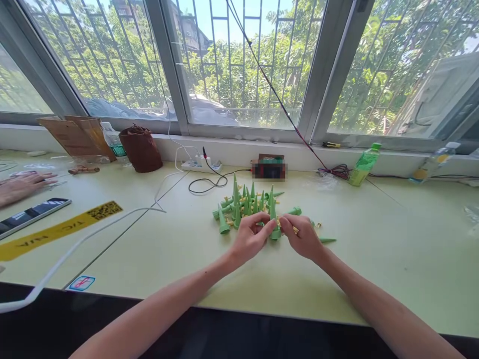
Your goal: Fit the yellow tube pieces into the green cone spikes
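Near the middle of the table, my left hand (253, 234) grips a green cone (273, 212), which stands point up with its wide collar at the bottom. Close against its right side, my right hand (302, 235) pinches a small yellow piece (296, 230), mostly hidden by the fingers. Behind and left of my hands is a cluster of several green cones (235, 192), some upright and some lying down, with small yellow parts among them. Another green cone (328, 240) lies partly behind my right wrist.
Along the window side are a brown bag (140, 148), a power strip (202, 165), a dark device (268, 169), a green bottle (365, 164) and a clear bottle (435, 162). At left, another person's hand (28, 185) rests near a phone (32, 217); a white cable (93, 232) crosses the table.
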A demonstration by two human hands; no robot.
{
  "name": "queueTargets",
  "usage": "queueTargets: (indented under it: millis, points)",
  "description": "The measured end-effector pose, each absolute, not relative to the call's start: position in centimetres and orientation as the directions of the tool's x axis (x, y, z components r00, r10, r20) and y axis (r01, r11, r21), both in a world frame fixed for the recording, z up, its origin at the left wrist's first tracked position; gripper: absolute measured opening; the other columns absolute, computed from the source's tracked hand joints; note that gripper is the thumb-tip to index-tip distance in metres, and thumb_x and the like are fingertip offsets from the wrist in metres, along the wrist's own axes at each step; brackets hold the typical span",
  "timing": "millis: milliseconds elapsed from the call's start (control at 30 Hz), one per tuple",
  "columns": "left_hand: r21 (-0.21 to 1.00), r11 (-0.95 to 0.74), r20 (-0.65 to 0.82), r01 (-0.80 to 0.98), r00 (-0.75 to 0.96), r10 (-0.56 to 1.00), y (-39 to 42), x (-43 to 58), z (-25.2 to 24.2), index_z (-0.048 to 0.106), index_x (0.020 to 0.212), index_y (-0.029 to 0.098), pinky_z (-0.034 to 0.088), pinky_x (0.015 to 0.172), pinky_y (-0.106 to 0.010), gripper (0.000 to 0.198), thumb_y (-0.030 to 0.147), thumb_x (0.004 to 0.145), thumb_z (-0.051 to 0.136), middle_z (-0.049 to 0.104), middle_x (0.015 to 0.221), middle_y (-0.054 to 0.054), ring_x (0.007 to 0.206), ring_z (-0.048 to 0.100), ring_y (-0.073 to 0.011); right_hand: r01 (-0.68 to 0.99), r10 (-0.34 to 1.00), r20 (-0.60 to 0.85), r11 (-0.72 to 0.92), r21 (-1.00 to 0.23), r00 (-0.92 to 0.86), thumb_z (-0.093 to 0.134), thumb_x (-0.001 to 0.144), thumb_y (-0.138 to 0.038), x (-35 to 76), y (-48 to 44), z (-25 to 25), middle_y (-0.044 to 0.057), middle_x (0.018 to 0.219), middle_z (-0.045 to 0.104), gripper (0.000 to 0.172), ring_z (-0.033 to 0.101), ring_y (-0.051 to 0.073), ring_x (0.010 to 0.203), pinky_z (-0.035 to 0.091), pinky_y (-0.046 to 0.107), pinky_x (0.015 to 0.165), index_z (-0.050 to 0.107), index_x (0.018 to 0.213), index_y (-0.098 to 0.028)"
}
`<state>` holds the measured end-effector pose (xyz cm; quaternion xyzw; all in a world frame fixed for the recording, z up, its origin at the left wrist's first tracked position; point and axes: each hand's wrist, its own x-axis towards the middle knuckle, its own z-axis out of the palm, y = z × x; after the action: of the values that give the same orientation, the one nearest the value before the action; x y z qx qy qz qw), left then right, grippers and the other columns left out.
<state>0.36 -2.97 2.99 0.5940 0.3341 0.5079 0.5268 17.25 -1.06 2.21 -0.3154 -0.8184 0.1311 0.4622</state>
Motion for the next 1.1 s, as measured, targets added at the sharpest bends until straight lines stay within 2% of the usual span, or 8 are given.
queueTargets:
  millis: [200,433,500,633,700,967,1033,1100]
  points:
    - [0.972,-0.128,0.187,-0.198,0.321,0.928,-2.7,-0.1,3.1,0.052,0.073,0.015,0.02,0.032,-0.015,0.037,0.048,0.083,0.066,0.031,0.055,0.009,0.035,0.03,-0.0005,0.4,0.561,0.731,0.817,-0.415,-0.388,0.04,0.099,-0.023,17.1,-1.2,2.4,-0.004,0.057,0.043,0.034,0.037,0.009,0.05,0.031,0.023,0.052,0.04,0.065,-0.02]
    - [0.937,-0.33,0.35,-0.116,0.314,0.883,-2.4,-0.1,2.1,0.054,0.086,0.016,0.027,0.029,-0.015,0.028,0.043,0.087,0.063,0.046,0.063,0.005,0.033,0.042,-0.0028,0.388,0.667,0.662,0.742,-0.547,-0.342,0.036,0.101,-0.028,16.8,-1.2,2.0,-0.004,0.053,0.042,0.039,0.035,0.009,0.047,0.029,0.024,0.05,0.04,0.063,-0.02]
    - [0.883,-0.466,0.463,-0.064,0.291,0.837,-2.1,-0.2,1.7,0.057,0.09,0.016,0.029,0.031,-0.015,0.024,0.039,0.087,0.063,0.049,0.07,0.003,0.037,0.042,-0.0017,0.385,0.704,0.627,0.709,-0.591,-0.333,0.035,0.101,-0.031,16.8,-1.2,1.9,-0.004,0.051,0.037,0.042,0.032,0.008,0.046,0.028,0.024,0.049,0.037,0.06,-0.02]
    - [0.637,-0.759,0.711,0.136,0.276,0.647,-1.5,-0.4,1.0,0.066,0.094,0.016,0.034,0.04,-0.015,0.012,0.027,0.089,0.063,0.052,0.077,-0.001,0.049,0.039,-0.0026,0.359,0.734,0.595,0.679,-0.641,-0.327,0.034,0.101,-0.035,16.8,-0.9,1.8,-0.005,0.049,0.034,0.045,0.029,0.008,0.044,0.026,0.025,0.046,0.035,0.058,-0.02]
    - [0.57,-0.801,0.749,0.183,0.287,0.598,-1.4,-0.5,1.0,0.067,0.1,0.018,0.036,0.043,-0.015,0.013,0.023,0.09,0.061,0.055,0.079,-0.002,0.051,0.04,-0.0032,0.352,0.729,0.606,0.684,-0.639,-0.317,0.034,0.101,-0.035,16.7,-0.8,1.7,-0.005,0.048,0.036,0.045,0.031,0.008,0.043,0.026,0.025,0.046,0.036,0.058,-0.02]
    - [0.537,-0.797,0.755,0.276,0.264,0.6,-2.1,-0.2,1.8,0.058,0.115,0.019,0.042,0.046,-0.015,0.024,0.024,0.091,0.058,0.061,0.106,-0.007,0.049,0.046,-0.0008,0.336,0.75,0.65,0.647,-0.684,-0.12,0.034,0.101,-0.038,17.0,-0.4,1.1,-0.004,0.051,0.041,0.045,0.036,0.009,0.046,0.03,0.024,0.047,0.038,0.06,-0.021]
    - [0.547,-0.782,0.756,0.297,0.227,0.615,-2.3,-0.1,1.9,0.059,0.108,0.017,0.041,0.046,-0.016,0.019,0.027,0.092,0.057,0.061,0.103,-0.007,0.048,0.046,-0.0013,0.337,0.744,0.666,0.641,-0.69,-0.053,0.035,0.101,-0.038,17.3,-0.3,1.1,-0.003,0.052,0.042,0.044,0.037,0.009,0.046,0.03,0.024,0.048,0.037,0.06,-0.021]
    - [0.588,-0.745,0.719,0.316,0.218,0.66,-2.3,-0.1,2.0,0.062,0.088,0.014,0.039,0.046,-0.017,0.022,0.034,0.094,0.053,0.061,0.083,-0.003,0.048,0.046,-0.0035,0.354,0.723,0.69,0.657,-0.665,-0.045,0.035,0.101,-0.037,17.5,-0.2,1.2,-0.003,0.053,0.042,0.044,0.037,0.009,0.047,0.031,0.024,0.048,0.037,0.061,-0.021]
